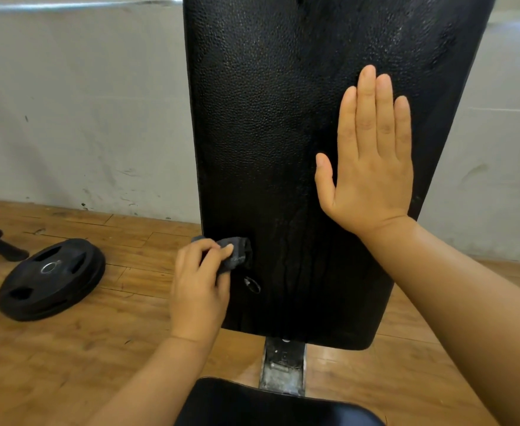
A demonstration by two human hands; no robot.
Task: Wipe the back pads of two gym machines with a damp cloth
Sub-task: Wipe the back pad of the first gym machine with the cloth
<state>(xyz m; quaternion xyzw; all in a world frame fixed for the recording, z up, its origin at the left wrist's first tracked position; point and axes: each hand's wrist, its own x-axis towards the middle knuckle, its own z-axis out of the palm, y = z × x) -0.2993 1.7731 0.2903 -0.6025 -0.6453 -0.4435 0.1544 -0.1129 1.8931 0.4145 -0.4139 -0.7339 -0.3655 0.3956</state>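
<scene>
Nearest is the seat pad [267, 404], then the metal bracket [283, 367] joining it to the back pad [267, 133]. The left hand [198, 290] pinches a bunched grey cloth [235, 252] against the pad's lower left edge; the right hand [370, 161] lies flat, fingers straight, braced on the pad. A small tear [252, 284] sits just below the cloth, and a careless stroke could snag and widen it. The pad's long axis runs from the seat up toward the wall [83, 103], tilted back.

Scuffed white wall [77, 112], wooden floor [68, 348] (glossy).
</scene>
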